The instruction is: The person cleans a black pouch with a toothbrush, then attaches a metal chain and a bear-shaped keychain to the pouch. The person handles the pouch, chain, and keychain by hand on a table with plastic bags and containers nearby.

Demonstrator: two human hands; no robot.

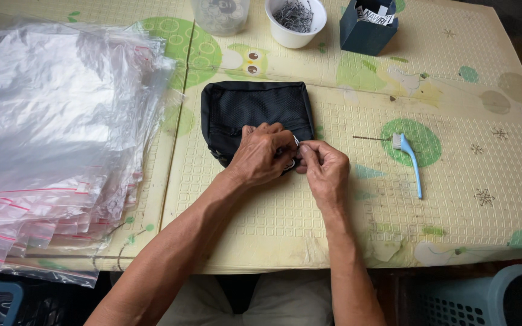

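Note:
A black mesh pouch (249, 107) lies flat on the pale patterned mat (345, 229). My left hand (262, 156) rests on the pouch's near right corner, fingers curled and pinching it. My right hand (324, 169) sits just right of that corner, thumb and fingers closed on a small pale piece at the pouch's edge. The two hands touch at the fingertips, and what lies between them is mostly hidden.
A thick stack of clear zip bags (49, 139) covers the mat's left side. A small blue-handled brush (410, 160) lies to the right. At the far edge stand a clear jar (220, 15), a white cup of metal pins (295, 21) and a dark blue box (368, 27). A blue basket (484, 299) sits low right.

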